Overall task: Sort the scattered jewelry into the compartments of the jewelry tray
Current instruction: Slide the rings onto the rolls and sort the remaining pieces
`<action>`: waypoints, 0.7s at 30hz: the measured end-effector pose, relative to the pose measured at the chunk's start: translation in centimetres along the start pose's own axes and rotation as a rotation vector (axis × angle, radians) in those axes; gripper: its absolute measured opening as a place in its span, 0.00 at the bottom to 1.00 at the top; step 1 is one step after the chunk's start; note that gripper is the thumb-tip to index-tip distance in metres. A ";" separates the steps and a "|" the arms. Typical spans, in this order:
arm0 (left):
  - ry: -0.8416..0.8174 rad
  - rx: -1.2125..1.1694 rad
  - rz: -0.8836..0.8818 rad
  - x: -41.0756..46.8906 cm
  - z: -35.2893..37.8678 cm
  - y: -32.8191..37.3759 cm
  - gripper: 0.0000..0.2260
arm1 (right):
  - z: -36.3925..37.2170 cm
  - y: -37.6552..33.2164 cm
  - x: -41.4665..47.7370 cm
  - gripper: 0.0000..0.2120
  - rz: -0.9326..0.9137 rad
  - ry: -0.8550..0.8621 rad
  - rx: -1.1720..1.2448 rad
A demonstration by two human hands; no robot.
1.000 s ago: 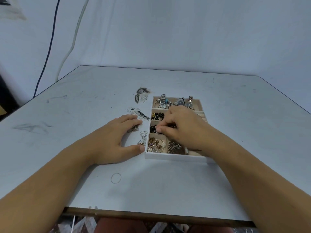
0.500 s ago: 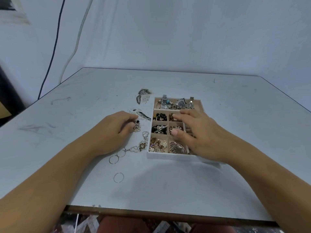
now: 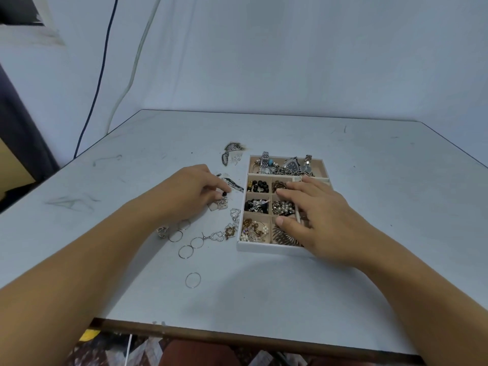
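Observation:
A white jewelry tray [image 3: 264, 246] with tan compartments lies mid-table, holding watches, black beads, pearls and chains. My right hand [image 3: 320, 217] rests flat over its right side with fingers straight, hiding those compartments. My left hand [image 3: 188, 190] lies left of the tray, its fingertips pinching a small earring with a black bead [image 3: 224, 194] on the table. More loose jewelry is scattered nearby: several thin wire hoops [image 3: 185, 251], heart-shaped silver pieces [image 3: 217, 235], a small gold piece [image 3: 230, 231], and dark pieces [image 3: 232, 149] farther back.
The pale grey table [image 3: 264, 291] has its front edge near me and its left edge close to a wall with two hanging cables [image 3: 97, 75]. One single hoop [image 3: 193, 280] lies apart, toward the front edge.
My right hand came off the middle compartments and moved right, flattening over the tray's right side. My left hand lifted from flat on the table, uncovering the hoops, and closed its fingertips on the black-bead earring.

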State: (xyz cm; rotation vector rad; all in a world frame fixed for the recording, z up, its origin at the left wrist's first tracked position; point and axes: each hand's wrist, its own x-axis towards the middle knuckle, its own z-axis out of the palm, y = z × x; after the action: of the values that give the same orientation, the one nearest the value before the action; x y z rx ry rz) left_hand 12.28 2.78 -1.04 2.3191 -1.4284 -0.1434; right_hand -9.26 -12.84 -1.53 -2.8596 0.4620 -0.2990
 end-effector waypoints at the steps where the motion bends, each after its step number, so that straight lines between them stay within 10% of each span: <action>1: 0.002 0.002 0.002 0.1 -0.1 0.0 0.08 | 0.0 0.0 0.0 0.32 0.001 -0.001 0.003; 21: 0.192 -0.128 -0.006 -1.1 -0.6 0.1 0.05 | -0.2 -0.1 -0.1 0.30 -0.002 0.010 0.035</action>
State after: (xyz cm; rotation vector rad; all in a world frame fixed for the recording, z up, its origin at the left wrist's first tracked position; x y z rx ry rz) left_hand 11.85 3.85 -0.61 2.1697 -1.2806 -0.0127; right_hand -9.38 -12.73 -1.34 -2.8260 0.4514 -0.3192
